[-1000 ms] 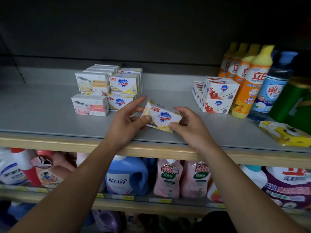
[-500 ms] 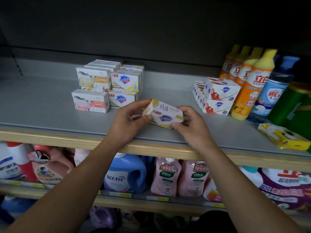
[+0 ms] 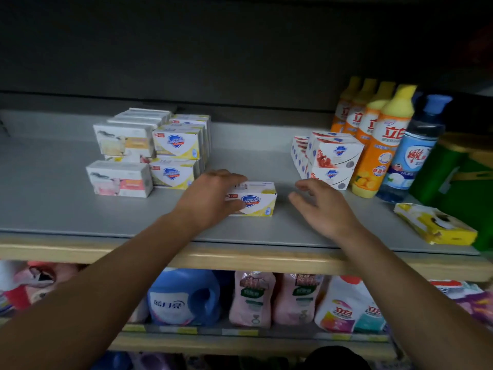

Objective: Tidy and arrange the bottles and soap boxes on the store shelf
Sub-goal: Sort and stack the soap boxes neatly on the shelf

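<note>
One white-and-yellow cardboard soap box (image 3: 253, 200) is seen lying flat on the grey metal shelf (image 3: 53, 204), just right of the stacked yellow soap boxes (image 3: 177, 156). It is gripped at its left end by the left hand (image 3: 210, 198) (fingers curled over the top). The right hand (image 3: 320, 206) is held apart to the box's right, fingers loosely spread, nothing grasped.
</note>
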A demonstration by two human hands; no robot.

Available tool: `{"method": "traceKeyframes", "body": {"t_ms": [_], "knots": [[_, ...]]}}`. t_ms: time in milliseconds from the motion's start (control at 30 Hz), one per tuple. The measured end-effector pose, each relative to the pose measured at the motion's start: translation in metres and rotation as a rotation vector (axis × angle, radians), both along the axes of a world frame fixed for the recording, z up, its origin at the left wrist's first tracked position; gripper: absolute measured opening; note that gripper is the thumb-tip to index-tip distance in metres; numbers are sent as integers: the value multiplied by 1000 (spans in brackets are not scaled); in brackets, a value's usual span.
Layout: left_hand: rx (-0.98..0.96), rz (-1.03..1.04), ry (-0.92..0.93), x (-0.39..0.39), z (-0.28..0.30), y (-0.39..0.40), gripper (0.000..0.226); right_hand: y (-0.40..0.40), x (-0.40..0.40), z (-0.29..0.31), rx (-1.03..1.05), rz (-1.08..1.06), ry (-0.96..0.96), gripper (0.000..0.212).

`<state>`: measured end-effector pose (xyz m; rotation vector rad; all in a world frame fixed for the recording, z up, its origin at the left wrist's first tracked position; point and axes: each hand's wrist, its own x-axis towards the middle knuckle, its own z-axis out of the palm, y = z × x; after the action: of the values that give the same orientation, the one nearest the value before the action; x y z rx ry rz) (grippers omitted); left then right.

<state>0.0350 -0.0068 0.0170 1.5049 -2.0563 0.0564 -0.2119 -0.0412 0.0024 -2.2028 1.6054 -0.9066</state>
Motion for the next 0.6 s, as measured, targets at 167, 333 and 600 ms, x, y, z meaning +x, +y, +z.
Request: {"method": "traceKeyframes", "body": {"t_ms": [167, 333, 600], "knots": [[-65, 55, 30, -12, 10, -47, 50, -20, -30, -7, 62, -61, 274, 48], [-59, 112, 78, -34, 10, -117, 50, -24, -31, -21, 30, -55, 367, 48], [-52, 195, 58, -75, 0, -227, 48, -28, -31, -23, 10, -49, 354, 50]]}}
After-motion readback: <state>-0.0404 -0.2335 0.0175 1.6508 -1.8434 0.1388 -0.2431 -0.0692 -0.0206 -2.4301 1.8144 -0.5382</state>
